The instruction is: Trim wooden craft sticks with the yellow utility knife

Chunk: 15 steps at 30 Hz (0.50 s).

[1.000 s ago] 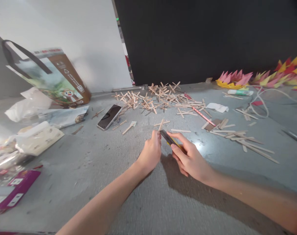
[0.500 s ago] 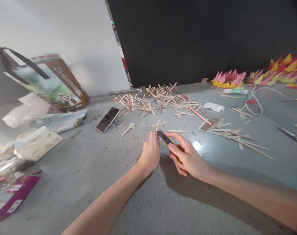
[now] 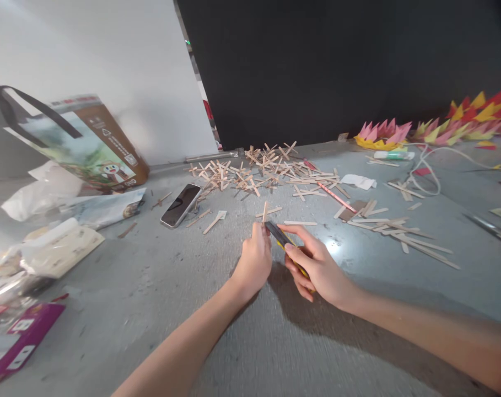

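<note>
My right hand (image 3: 316,267) is closed around a yellow and black utility knife (image 3: 280,235), its tip pointing up and left. My left hand (image 3: 254,262) is pinched on a thin wooden stick (image 3: 264,212) that stands up from the grey floor (image 3: 250,342) right beside the knife's tip. Both hands meet just below several loose flat sticks (image 3: 300,223). A pile of crossed wooden sticks (image 3: 258,168) lies further back.
A phone (image 3: 181,205) lies left of the hands. A tipped carton bag (image 3: 89,146), plastic wrappers (image 3: 60,242) and a purple box (image 3: 19,342) are on the left. More sticks (image 3: 403,231), a pink pencil (image 3: 337,196), a white cable (image 3: 427,173) and folded paper crowns (image 3: 384,135) lie right.
The view has shifted slightly. Both hands stay together at the stick and knife, with almost no movement between them.
</note>
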Available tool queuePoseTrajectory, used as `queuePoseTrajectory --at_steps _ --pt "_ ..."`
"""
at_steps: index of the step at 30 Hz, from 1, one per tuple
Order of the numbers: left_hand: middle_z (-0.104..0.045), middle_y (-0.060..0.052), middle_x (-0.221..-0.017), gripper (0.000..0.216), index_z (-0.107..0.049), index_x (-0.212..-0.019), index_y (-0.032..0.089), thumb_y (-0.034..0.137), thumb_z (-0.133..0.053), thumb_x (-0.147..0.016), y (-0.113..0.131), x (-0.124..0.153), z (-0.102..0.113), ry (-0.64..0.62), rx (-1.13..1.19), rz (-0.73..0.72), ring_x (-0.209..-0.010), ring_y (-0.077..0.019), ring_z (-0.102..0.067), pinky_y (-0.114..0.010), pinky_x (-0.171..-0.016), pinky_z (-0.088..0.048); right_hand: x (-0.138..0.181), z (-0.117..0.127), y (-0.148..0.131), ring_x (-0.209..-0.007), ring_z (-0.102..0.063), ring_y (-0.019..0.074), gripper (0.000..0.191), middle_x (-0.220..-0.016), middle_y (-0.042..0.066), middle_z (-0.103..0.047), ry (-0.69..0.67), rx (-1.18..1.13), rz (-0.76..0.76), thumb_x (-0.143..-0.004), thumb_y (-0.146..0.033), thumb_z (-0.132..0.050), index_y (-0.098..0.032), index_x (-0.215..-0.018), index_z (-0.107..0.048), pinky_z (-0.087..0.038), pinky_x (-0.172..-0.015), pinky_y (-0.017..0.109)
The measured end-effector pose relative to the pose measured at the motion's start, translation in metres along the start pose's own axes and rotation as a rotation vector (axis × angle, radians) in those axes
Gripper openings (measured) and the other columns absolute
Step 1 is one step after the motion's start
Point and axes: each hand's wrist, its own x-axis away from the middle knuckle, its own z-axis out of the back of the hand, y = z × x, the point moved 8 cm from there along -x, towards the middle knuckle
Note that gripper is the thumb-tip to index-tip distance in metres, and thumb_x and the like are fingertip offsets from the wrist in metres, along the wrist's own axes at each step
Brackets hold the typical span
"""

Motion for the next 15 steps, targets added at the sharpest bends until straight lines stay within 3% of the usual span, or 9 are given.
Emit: queuePoseTrajectory --at_steps 6,15 --pt "-0.051 0.005 -0.072 0.017 -0.039 -0.091 0.023 0.027 -0.034 -0.107 -0.0052 0.0003 0.0014 0.01 0.05 0.001 -0.056 -0.0106 -0.042 -0.024 -0.056 -0.028 0.0021 0.003 0.0001 -0.036 -0.033 0.0052 0.051 -0.068 -0.01 -0.049 0.061 0.115 0.045 -0.102 -0.048 -0.056 -0.034 -0.15 -0.046 -0.043 -0.032 0.02" --pt "-0.05 0.006 -0.069 0.01 -0.042 -0.096 0.023 0.02 -0.037 -0.103 -0.0011 0.0019 0.002 -0.007 -0.036 -0.019 -0.054 -0.0104 -0.041 -0.023 -0.055 -0.027 0.0006 0.0064 0.0011 -0.034 -0.04 0.0067 0.05 -0.068 -0.009 -0.048 0.077 0.301 0.113 -0.107 -0.046 -0.048 -0.034 -0.155 -0.042 -0.035 -0.032 0.02"
